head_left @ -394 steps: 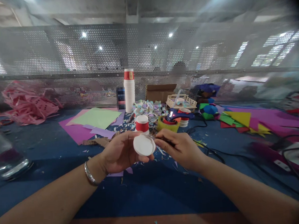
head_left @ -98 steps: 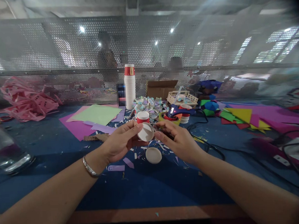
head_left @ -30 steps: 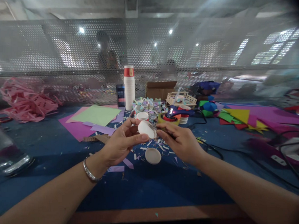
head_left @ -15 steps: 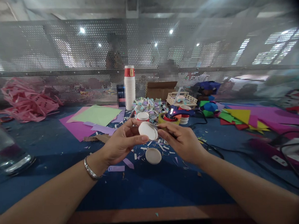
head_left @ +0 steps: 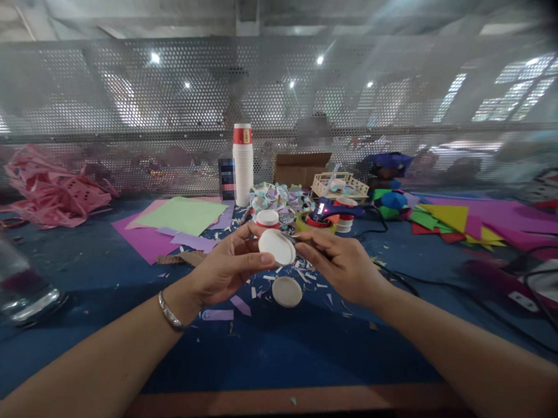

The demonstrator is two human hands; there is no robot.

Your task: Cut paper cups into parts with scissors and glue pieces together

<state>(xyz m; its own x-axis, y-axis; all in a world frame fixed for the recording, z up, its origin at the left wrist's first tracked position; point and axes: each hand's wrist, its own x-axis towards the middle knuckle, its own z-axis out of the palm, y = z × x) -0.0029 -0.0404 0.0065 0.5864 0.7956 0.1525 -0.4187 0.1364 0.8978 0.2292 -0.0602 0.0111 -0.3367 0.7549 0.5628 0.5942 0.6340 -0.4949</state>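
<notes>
A round white paper disc with a rim is held up at the middle of the view. My left hand pinches it from the left, thumb across its face. From the right, my right hand is closed at the disc's edge, with a thin greyish edge showing at its fingertips; I cannot tell what that belongs to. Just below, a similar off-white round piece lies on the blue table. Behind my hands stands a red and white paper cup.
A tall stack of paper cups rises behind. Near it lie many small decorated discs, yellow tape and a dark blue corded tool. Coloured sheets lie left, a clear container far left, cords right. Paper scraps surround the hands.
Two white round layers showed offset from each other before; now they line up and look like a single disc. Both hands have barely moved.
</notes>
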